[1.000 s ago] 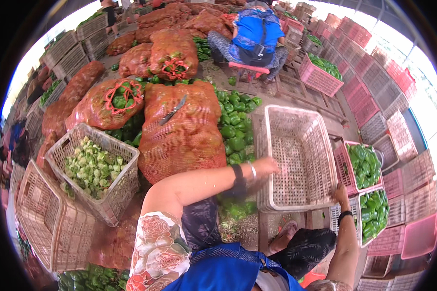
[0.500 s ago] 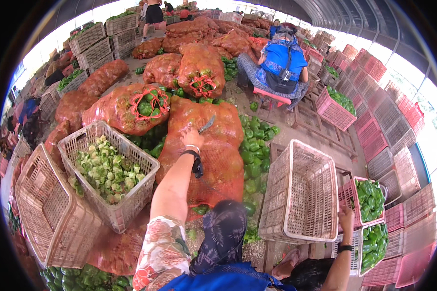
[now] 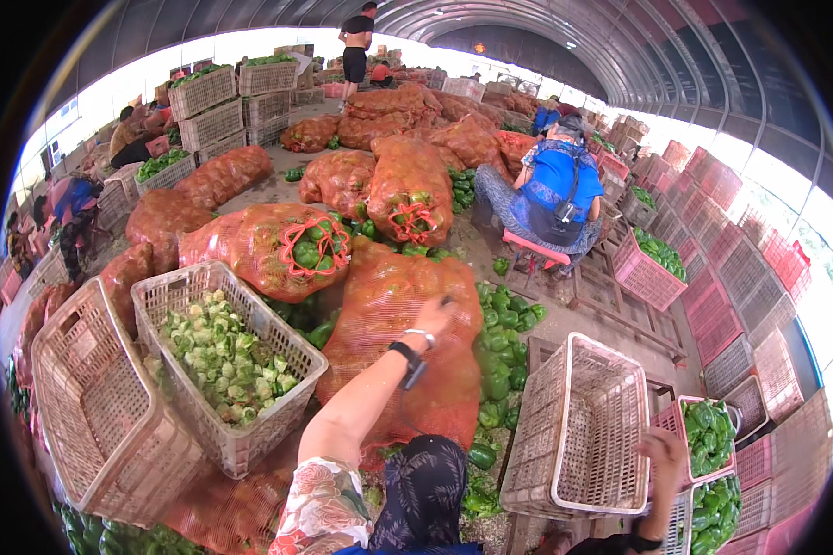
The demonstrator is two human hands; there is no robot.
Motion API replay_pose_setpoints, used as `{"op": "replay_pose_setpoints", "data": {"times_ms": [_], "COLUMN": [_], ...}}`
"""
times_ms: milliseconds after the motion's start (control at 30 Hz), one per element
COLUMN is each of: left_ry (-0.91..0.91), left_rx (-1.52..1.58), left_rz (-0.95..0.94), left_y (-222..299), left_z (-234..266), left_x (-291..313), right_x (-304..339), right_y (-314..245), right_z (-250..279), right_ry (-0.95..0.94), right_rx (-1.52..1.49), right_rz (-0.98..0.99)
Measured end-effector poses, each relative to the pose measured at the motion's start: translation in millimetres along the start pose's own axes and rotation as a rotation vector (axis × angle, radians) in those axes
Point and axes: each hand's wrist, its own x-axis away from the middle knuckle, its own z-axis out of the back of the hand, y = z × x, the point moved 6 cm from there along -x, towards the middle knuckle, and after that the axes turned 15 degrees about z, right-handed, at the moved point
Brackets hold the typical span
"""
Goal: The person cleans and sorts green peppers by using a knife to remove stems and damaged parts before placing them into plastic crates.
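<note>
My left hand (image 3: 434, 317) is closed over a large orange mesh sack (image 3: 393, 305) lying in front of me. A short dark part of a knife (image 3: 446, 301) sticks out past its fingers; the blade cannot be made out now. My right hand (image 3: 663, 450), slightly blurred, hangs with loosely bent fingers beside the right rim of a bare plastic crate (image 3: 528, 453). No object shows in it. Green bell peppers (image 3: 497, 370) lie loose along the sack's right side. To the left, a crate (image 3: 230, 268) holds pale green pepper cores (image 3: 222, 356).
A tilted crate (image 3: 93, 398) stands at the far left. Behind the sack lie more filled mesh sacks (image 3: 268, 245). A person in blue (image 3: 555, 190) sits on a low pink stool ahead. Stacked crates (image 3: 750, 277) line the right, and pepper-filled crates (image 3: 713, 439) stand near my right hand.
The view has tilted up and shifted left. My left hand has moved right and toward me over the sack, and the knife's curved blade no longer shows. My right hand's fingers have loosened.
</note>
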Motion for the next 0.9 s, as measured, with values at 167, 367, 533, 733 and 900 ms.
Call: {"op": "replay_pose_setpoints", "data": {"times_ms": [167,367,533,733,900], "left_ry": [-0.74,-1.029,-1.045,-0.923,-0.826], "left_rx": [0.272,0.081,0.244,0.557,0.624], "left_rz": [0.226,0.202,0.305,0.345,0.481], "left_y": [199.3,264.9,239.8,180.0,133.5], "left_z": [-67.4,-70.4,-37.2,-29.5,-43.5], "left_x": [113.7,236.7,282.7,296.9,281.6], "right_x": [-18.5,3.9,44.0,62.4,56.4], "right_y": [-52.4,-70.6,-101.2,-92.7,-52.7], "right_z": [-148.2,-194.8,-212.7,-228.8,-224.5], "right_ry": [0.021,0.023,-0.033,-0.12,-0.012], "right_rx": [-0.457,-1.221,-1.228,-1.28,-1.269], "right_rz": [0.072,0.128,-0.01,-0.12,-0.087]}}
